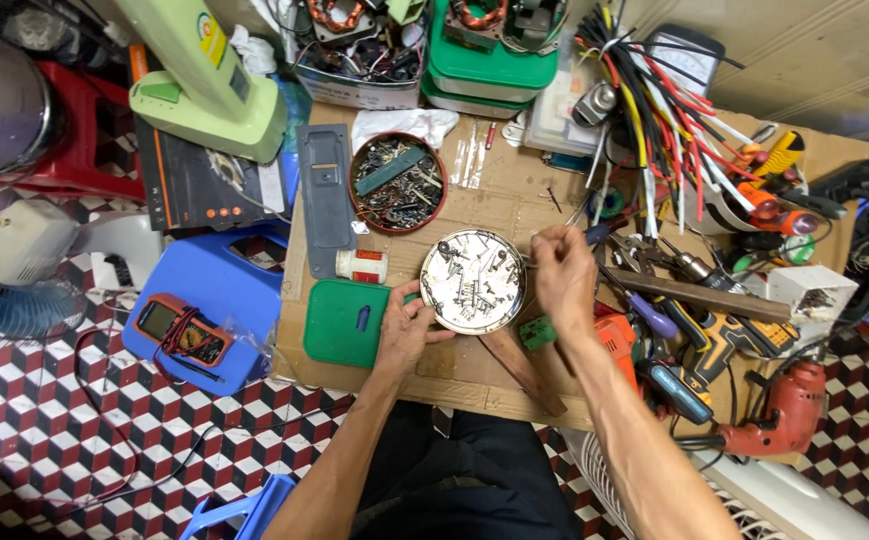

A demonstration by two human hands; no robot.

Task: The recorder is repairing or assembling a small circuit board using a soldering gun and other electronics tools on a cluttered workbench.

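A round shiny metal tin (474, 281) full of screws and small metal parts lies on the cardboard-covered work surface (515, 205). My left hand (405, 328) grips the tin's lower left rim. My right hand (562, 274) is at the tin's right rim, fingers pinched together near its upper right edge; whether a small part sits between them cannot be made out. A green plastic lid (347, 322) lies just left of my left hand.
A red bowl of screws (398, 183) and a grey flat panel (326, 198) sit behind the tin. Coloured wires (667, 120), screwdrivers, a wooden strip (710, 296) and a red drill (777, 418) crowd the right. A multimeter (183, 329) rests on a blue stool at left.
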